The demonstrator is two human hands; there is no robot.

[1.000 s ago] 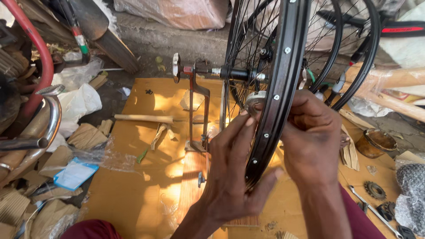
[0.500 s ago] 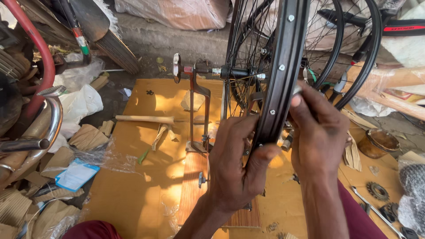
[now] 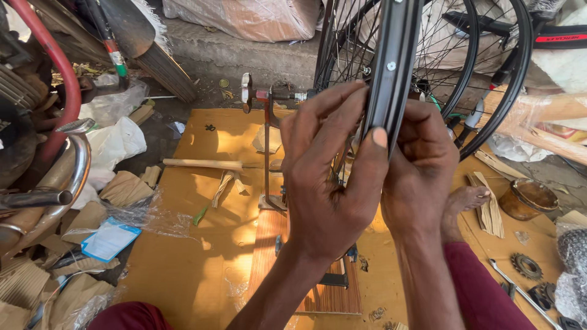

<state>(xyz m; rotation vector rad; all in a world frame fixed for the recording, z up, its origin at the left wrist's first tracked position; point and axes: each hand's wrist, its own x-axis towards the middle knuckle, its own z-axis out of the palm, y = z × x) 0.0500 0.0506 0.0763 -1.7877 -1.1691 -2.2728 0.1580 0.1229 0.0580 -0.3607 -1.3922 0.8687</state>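
We see a glossy black wheel rim (image 3: 394, 67) dotted with silver spoke heads above an ochre-yellow cardboard sheet (image 3: 183, 256). Our trousers (image 3: 489, 287) are maroon, beside a striped brown wood-grain board (image 3: 269, 244), a curved red tube (image 3: 58, 67) and a light-blue paper (image 3: 110, 239).

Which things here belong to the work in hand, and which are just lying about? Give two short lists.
In use: black spoked bicycle wheel rim, held by left hand and right hand; upright metal truing stand on a wooden base.

Lying about: wooden stick, blue-white paper packet, round rusty tin, small toothed sprocket.
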